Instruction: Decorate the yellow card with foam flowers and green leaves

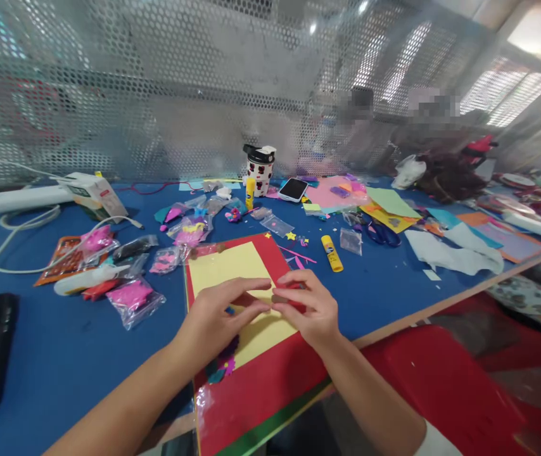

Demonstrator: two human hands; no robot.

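Observation:
Over a pale yellow sheet (227, 266) on a larger red sheet (256, 405), my two hands meet fingertip to fingertip. My right hand (308, 310) is closed, its thumb and fingers around a small brown piece (278, 297), partly hidden. My left hand (225, 313) is bent into a loose pinch from the other side; whatever lies at its fingertips is too small to make out. Something red (298, 291) shows behind my right fingers. Purple and teal flower-like cutouts (227, 364) lie by the yellow sheet's lower left, partly covered by my left wrist.
Bagged craft pieces (135, 294) and a white cable (9, 269) lie left. A yellow glue stick (332, 254), scissors (382, 233) and paper scraps (451, 250) are right. A patterned cup (260, 171) and phone (293, 190) stand near the perforated partition (204, 82).

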